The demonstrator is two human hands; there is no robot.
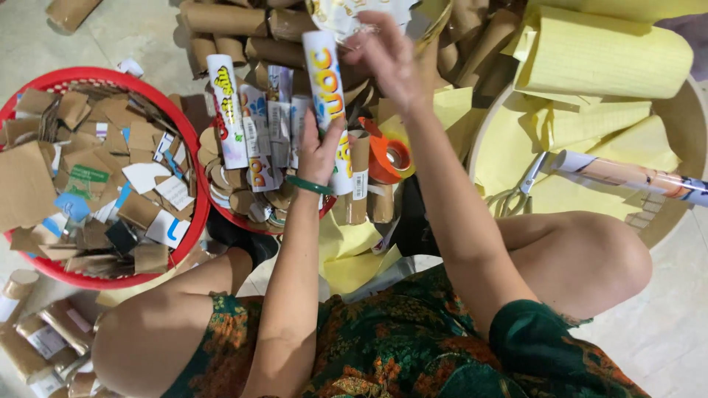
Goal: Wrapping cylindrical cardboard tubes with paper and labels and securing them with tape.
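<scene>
My left hand point(321, 149), with a green bangle on the wrist, grips a long white tube point(327, 88) printed in bright colours and holds it upright. My right hand point(389, 59) is raised at the tube's top end, fingers curled near a crumpled printed wrapper point(346, 15). Just below stands a small red basket point(251, 221) packed with several upright wrapped and bare cardboard tubes. An orange tape roll point(389, 157) lies right of my left hand.
A big red basket point(193, 140) of cardboard scraps sits at the left. Brown cardboard tubes point(243, 29) are piled at the back. A round tray point(686, 118) at the right holds yellow paper sheets, scissors point(520, 188) and a wrapped tube point(634, 177). More tubes point(37, 339) lie bottom left.
</scene>
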